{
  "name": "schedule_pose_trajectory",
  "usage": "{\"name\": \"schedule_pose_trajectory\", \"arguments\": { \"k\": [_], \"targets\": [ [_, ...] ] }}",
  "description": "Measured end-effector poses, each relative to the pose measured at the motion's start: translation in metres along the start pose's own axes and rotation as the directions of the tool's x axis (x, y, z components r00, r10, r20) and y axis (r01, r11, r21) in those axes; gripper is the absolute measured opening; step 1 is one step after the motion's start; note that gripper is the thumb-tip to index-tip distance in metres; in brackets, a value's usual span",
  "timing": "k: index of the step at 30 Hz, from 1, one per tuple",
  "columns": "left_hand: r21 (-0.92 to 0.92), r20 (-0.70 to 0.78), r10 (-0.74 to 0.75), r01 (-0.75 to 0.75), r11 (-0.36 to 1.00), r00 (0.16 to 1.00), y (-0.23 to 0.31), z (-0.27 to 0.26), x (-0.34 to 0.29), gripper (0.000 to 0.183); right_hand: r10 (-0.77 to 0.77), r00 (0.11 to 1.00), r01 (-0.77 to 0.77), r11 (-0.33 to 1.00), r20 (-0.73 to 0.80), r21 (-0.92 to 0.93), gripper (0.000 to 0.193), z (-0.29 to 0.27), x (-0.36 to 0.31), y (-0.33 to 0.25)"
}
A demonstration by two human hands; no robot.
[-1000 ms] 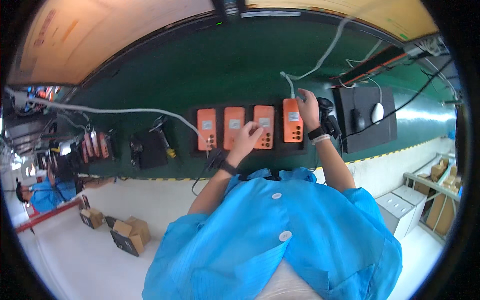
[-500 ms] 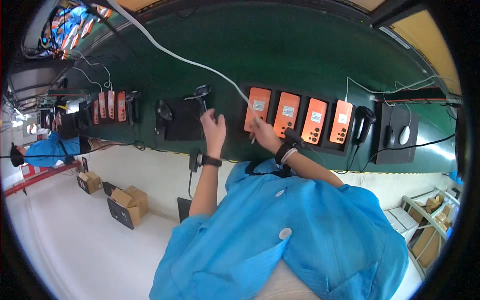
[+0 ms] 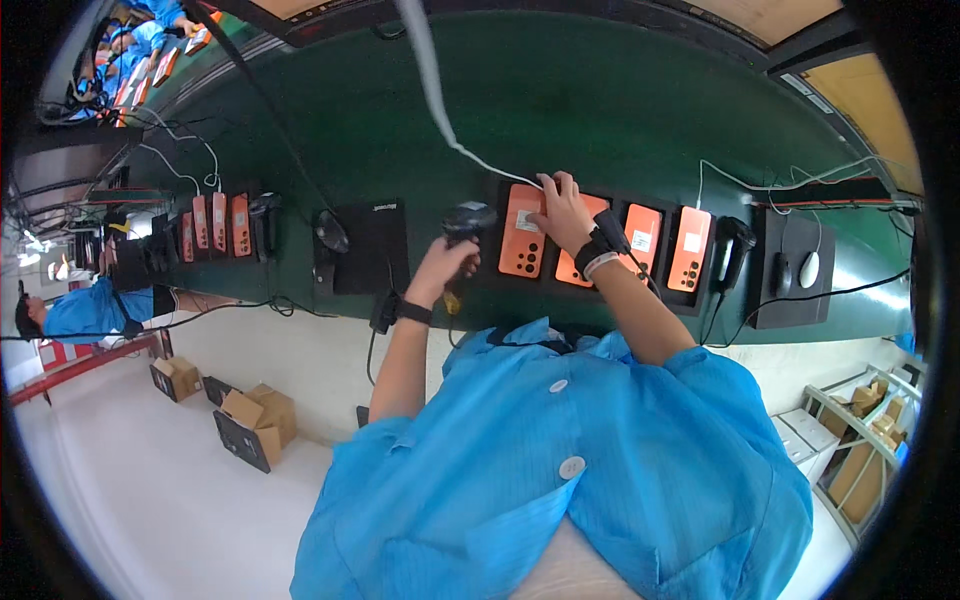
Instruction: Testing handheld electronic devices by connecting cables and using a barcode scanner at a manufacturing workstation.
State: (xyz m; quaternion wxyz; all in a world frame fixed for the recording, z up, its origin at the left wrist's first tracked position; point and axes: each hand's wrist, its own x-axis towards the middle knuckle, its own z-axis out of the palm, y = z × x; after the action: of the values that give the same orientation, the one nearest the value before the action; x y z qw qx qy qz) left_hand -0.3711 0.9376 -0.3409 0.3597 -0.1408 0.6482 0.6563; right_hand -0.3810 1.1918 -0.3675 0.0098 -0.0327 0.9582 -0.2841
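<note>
My left hand (image 3: pixel 443 266) is closed around the handle of a black handheld barcode scanner (image 3: pixel 468 217), held above the green bench to the left of the phones. Several orange phones with white labels lie face down in a row in a black tray (image 3: pixel 508 285). At the upper right edge of the leftmost phone (image 3: pixel 520 245), my right hand (image 3: pixel 566 213) pinches the end of a white cable (image 3: pixel 487 163). My right hand and wrist partly cover the second phone (image 3: pixel 570 268). Whether the plug sits in a port is hidden by the fingers.
Right of the phones stand another scanner (image 3: pixel 735 250) and a dark mat (image 3: pixel 795 310) with a white mouse (image 3: pixel 810 270) and a black one. A black mat (image 3: pixel 370 250) and dark mouse (image 3: pixel 331 232) lie left. Farther left are more orange phones (image 3: pixel 219 222) and another person (image 3: pixel 85 310).
My left hand has taken hold of the scanner and brought it right, toward the phones. My right hand has moved up to the phones' top edge with the white cable, which now hangs differently.
</note>
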Motion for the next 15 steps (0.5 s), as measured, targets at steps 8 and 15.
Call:
{"name": "schedule_pose_trajectory", "arguments": {
  "k": [8,15],
  "targets": [
    [0.164,0.120,-0.019,-0.001,0.986,0.993,-0.017,0.027,-0.007,0.017,-0.034,0.999,0.034,0.999,0.017,0.004,0.072,0.004,-0.002,-0.004],
    [0.226,0.079,-0.046,0.027,0.974,0.996,-0.008,0.042,0.002,0.020,-0.072,0.994,0.073,0.997,-0.086,0.010,0.063,0.016,-0.001,0.007]
  ]
}}
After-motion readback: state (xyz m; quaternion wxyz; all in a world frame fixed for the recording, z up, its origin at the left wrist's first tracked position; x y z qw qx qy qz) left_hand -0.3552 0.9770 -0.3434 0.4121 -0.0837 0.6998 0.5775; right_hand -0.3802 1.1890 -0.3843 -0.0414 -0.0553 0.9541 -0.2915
